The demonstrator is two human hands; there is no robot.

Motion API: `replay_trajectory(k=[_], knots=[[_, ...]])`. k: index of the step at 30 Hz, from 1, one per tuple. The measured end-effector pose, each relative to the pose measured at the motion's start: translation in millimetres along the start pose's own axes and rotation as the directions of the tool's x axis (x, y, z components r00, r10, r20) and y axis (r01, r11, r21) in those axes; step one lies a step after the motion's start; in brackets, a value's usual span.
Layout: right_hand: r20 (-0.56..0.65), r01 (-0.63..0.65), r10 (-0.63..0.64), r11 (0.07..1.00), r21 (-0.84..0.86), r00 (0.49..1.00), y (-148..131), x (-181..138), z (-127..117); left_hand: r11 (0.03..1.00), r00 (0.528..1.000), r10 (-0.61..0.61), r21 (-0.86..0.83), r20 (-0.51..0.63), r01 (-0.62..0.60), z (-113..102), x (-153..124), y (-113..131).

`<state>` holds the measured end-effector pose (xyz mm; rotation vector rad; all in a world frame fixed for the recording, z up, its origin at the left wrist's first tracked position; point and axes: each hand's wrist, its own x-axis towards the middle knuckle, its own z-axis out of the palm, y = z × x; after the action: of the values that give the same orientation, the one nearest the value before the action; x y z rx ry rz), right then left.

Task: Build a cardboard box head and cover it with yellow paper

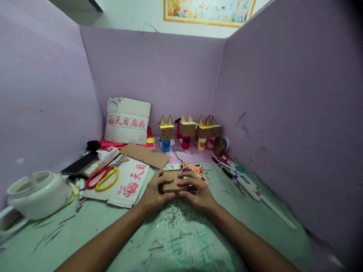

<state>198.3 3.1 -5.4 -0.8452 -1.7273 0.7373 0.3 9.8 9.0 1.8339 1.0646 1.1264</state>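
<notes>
Brown cardboard box (172,186) sits between left hand (154,193) and right hand (200,193), both grasping its sides, well inside the green table's (255,223) right edge.

You are holding a small cardboard box (172,185) between your left hand (155,192) and right hand (200,192) at the green tabletop (255,215). Red-and-yellow-handled scissors (114,166) are lying left, on printed cardboard (133,183); box-headed figures (187,129) are standing behind, and markers (247,186) are lying right.

Scissors (114,166) lie on cardboard (119,187) left of the box (171,186), markers (248,188) to its right, figures (187,130) behind it.
</notes>
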Motion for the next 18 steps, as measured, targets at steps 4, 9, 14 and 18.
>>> replay_trajectory(k=[4, 9, 14, 18], knots=[[-0.019, -0.036, 0.036, 0.999, 0.005, 0.999, 4.4, -1.2, 0.4, 1.000, 1.000, -0.008, -0.020, -0.003, 0.008, -0.4, 0.0, -0.7], [-0.011, -0.069, 0.069, 0.998, 0.011, 0.998, 6.5, -1.0, -0.1, 0.999, 1.000, -0.015, -0.037, -0.011, 0.014, -0.1, -0.8, 1.0], [-0.070, -0.054, 0.055, 0.998, 0.013, 0.996, 3.7, 0.9, 1.7, 0.993, 0.996, 0.054, -0.101, -0.074, -0.061, -1.3, -2.9, 4.2], [0.000, -0.066, 0.066, 0.986, 0.152, 0.998, -1.3, 1.3, 2.1, 0.986, 0.990, 0.128, -0.095, -0.058, -0.133, -5.9, -6.6, 5.7]])
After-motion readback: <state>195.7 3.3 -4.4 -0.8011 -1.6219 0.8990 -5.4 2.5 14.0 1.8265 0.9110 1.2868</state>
